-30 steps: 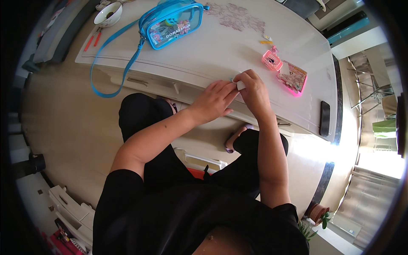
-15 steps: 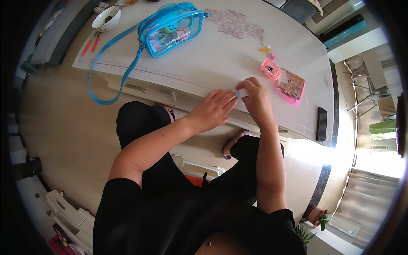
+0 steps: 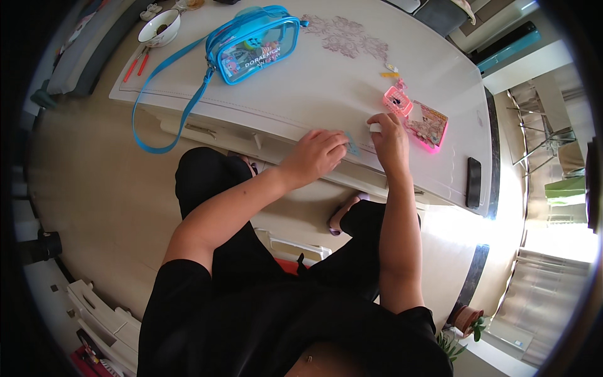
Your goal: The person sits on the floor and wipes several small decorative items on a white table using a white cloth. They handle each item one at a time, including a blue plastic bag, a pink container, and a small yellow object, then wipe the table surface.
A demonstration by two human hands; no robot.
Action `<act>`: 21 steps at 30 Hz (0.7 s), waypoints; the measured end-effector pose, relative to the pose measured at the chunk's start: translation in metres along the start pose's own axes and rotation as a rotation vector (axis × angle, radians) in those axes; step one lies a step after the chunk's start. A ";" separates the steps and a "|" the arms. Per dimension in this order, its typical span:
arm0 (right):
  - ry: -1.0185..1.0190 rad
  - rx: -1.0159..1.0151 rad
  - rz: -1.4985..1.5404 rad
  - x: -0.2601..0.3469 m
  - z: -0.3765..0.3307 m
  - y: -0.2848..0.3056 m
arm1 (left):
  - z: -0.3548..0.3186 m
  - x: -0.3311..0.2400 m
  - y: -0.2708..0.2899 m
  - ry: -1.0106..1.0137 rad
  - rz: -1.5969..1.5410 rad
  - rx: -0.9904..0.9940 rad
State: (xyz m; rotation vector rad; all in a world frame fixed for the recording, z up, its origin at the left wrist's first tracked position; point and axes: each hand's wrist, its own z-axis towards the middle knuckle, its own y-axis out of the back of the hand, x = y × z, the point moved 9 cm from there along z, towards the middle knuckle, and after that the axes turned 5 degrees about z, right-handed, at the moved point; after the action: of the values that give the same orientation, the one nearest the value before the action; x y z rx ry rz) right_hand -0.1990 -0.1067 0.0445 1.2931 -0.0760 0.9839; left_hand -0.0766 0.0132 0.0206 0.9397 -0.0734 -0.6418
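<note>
At the near edge of a white table (image 3: 301, 94), I sit with both hands raised over the tabletop's rim. My right hand (image 3: 392, 141) pinches a small white block (image 3: 375, 127), thumb and fingers clamped on it. My left hand (image 3: 314, 155) lies to its left with fingers together and slightly bent, their tips by a pale blue piece (image 3: 352, 146) at the near edge; whether they grip it or only rest against it, I cannot tell. A narrow gap of tabletop separates the blue piece from my right hand.

Room is widest on the far side of my hands, where a stretch of white surface runs to a printed flower pattern (image 3: 352, 39). To the far left, a clear bag with blue trim (image 3: 260, 53) stands on the table, its blue strap (image 3: 164, 149) looping over the near edge. Beyond the strap, at the left edge, are a red-handled tool (image 3: 136, 66) and a white bowl (image 3: 159, 28).

The right side is tighter: a pink basket (image 3: 397, 100) sits just beyond my right hand, with a pink-edged booklet (image 3: 428, 125) beside it. A black phone (image 3: 473, 182) lies near the table's right edge.
</note>
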 end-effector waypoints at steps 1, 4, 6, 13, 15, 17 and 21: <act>-0.002 -0.001 -0.014 -0.001 -0.003 0.004 | 0.001 0.004 -0.003 -0.002 -0.008 -0.005; -0.062 0.011 -0.007 -0.011 -0.016 0.019 | 0.007 0.006 -0.001 -0.050 -0.070 -0.028; -0.081 -0.004 -0.005 -0.018 -0.023 0.026 | 0.011 0.004 0.005 -0.077 -0.120 -0.043; -0.112 -0.038 0.032 -0.022 -0.034 0.047 | 0.043 0.019 0.033 0.087 -0.148 -0.109; -0.129 -0.034 0.046 -0.023 -0.035 0.047 | 0.056 0.036 0.024 0.179 -0.206 -0.085; -0.129 -0.025 0.065 -0.020 -0.032 0.043 | 0.057 0.058 0.005 0.300 -0.266 -0.048; -0.099 -0.027 0.056 -0.015 -0.025 0.038 | 0.058 0.074 -0.015 0.395 -0.296 -0.014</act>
State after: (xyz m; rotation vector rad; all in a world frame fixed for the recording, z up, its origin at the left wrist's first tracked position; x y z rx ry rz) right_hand -0.2437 -0.0964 0.0571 1.3203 -0.2018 0.9634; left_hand -0.0425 -0.0760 0.0284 1.0577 0.4278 -0.7155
